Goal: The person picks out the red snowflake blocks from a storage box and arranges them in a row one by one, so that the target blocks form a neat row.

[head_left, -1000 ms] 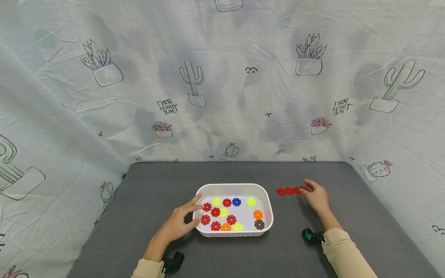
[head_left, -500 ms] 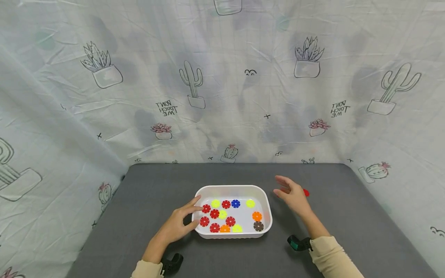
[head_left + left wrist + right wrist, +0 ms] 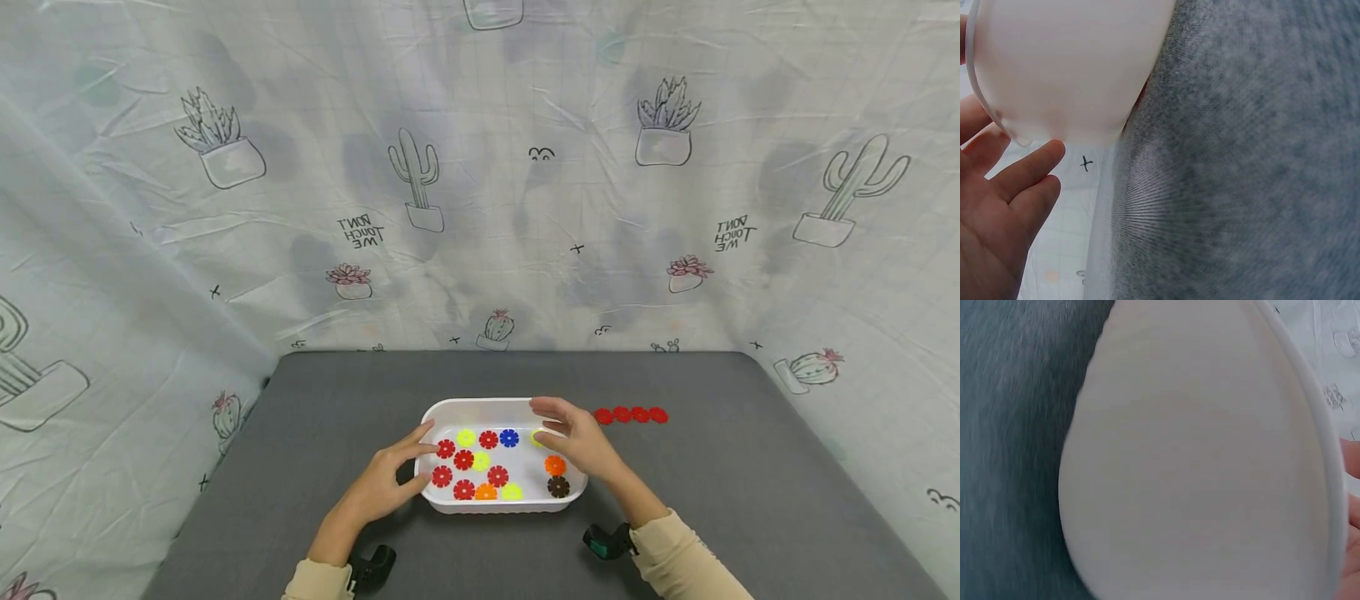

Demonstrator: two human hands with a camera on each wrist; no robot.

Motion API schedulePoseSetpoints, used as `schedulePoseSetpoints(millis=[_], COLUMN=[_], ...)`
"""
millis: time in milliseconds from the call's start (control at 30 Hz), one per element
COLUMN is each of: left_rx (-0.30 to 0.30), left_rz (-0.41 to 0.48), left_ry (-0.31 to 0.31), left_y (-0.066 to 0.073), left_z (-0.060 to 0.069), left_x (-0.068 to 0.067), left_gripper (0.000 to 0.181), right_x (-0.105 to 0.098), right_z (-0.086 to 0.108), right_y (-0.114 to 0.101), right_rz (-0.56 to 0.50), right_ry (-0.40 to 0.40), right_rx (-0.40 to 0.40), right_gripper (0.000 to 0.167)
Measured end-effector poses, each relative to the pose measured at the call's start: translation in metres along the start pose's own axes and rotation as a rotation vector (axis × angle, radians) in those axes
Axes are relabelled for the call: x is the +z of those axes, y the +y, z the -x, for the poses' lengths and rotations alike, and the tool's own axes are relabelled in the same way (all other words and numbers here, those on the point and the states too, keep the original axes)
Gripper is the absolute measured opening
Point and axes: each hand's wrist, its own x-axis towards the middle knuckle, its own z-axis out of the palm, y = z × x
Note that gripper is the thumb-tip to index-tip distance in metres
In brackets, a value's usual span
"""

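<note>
A white tray (image 3: 495, 506) holds several notched snowflake discs: red (image 3: 498, 476), yellow (image 3: 466, 437), blue (image 3: 509, 437), orange (image 3: 555, 465) and a dark brown disc (image 3: 558, 487). At its left end my left hand (image 3: 382, 479) rests on the rim, fingers spread; the left wrist view shows fingertips (image 3: 1054, 150) by the outer wall. Over the tray's right end hovers my right hand (image 3: 581, 437), thumb and fingers parted, partly covering a yellow disc (image 3: 536, 437). I see nothing between its fingers. In the right wrist view the tray wall (image 3: 1197, 456) hides most of that hand.
Several red discs (image 3: 640, 414) lie in a row on the grey table (image 3: 720, 467), right of the tray. A pale curtain (image 3: 480, 183) with cactus drawings hangs behind and at both sides. Each wrist wears a black device (image 3: 609, 542).
My right hand has left the far end of the red row, passed leftward over it, and come above the tray. The row is uncovered now. My left hand has stayed on the tray.
</note>
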Motion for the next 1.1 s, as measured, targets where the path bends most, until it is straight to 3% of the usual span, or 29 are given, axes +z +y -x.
schedulePoseSetpoints(millis=[167,333,600,767,900,1100], left_rx=[0.001,-0.012,-0.025,0.0,0.034,0.031], left_rz=[-0.002,0.005,0.007,0.003,0.014,-0.004], left_ry=[-0.001,-0.004,-0.003,-0.001,0.011,0.003], left_y=[0.0,0.001,0.002,0.002,0.002,0.002], left_z=[0.001,0.001,0.0,-0.001,-0.001,0.0], left_x=[0.0,0.0,0.0,0.0,-0.002,-0.002], left_gripper=[0.036,0.037,0.036,0.036,0.036,0.035], right_x=[0.013,0.025,0.041,0.047,0.049,0.054], right_z=[-0.008,-0.016,-0.026,-0.027,-0.026,-0.025], right_y=[0.001,0.001,0.003,0.008,0.011,0.013], right_rz=[-0.07,-0.052,0.041,0.108,0.16,0.226], right_ry=[-0.088,-0.18,-0.28,-0.33,-0.35,-0.37], right_rx=[0.012,0.031,0.069,0.102,0.109,0.134], right_gripper=[0.047,0.046,0.038,0.033,0.03,0.029])
